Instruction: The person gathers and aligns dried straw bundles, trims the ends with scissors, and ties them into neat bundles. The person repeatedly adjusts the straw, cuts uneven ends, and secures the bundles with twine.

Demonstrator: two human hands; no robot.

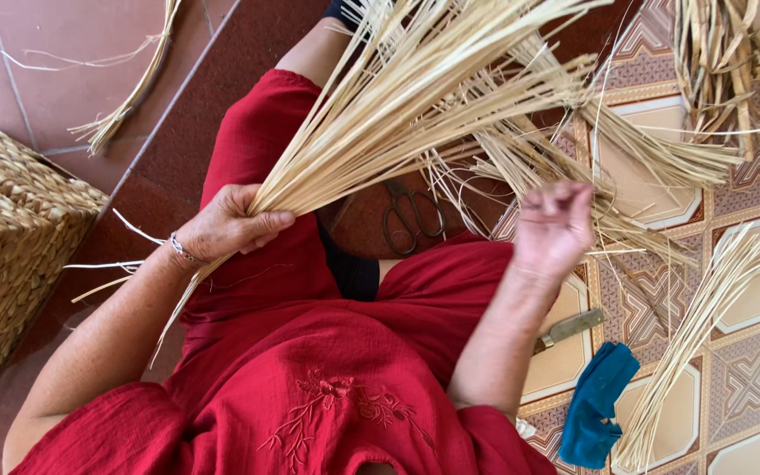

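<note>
The left hand [230, 224] has its fingers [266, 220] wrapped tight around a thick bundle of pale straw strips [415, 97] that fans out toward one o'clock. The right hand [551, 224] is half curled, seemingly pinching a few thin strands, though blur hides the grip. At six o'clock of the bundle lie scissors [411, 215]; a sorted sheaf [697, 325] rests at four o'clock, a woven basket [10, 237] at nine. Most strips look unsorted.

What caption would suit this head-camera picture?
Left hand grips a fanned bundle of straw strips; right hand lifts among them, scissors below.
</note>
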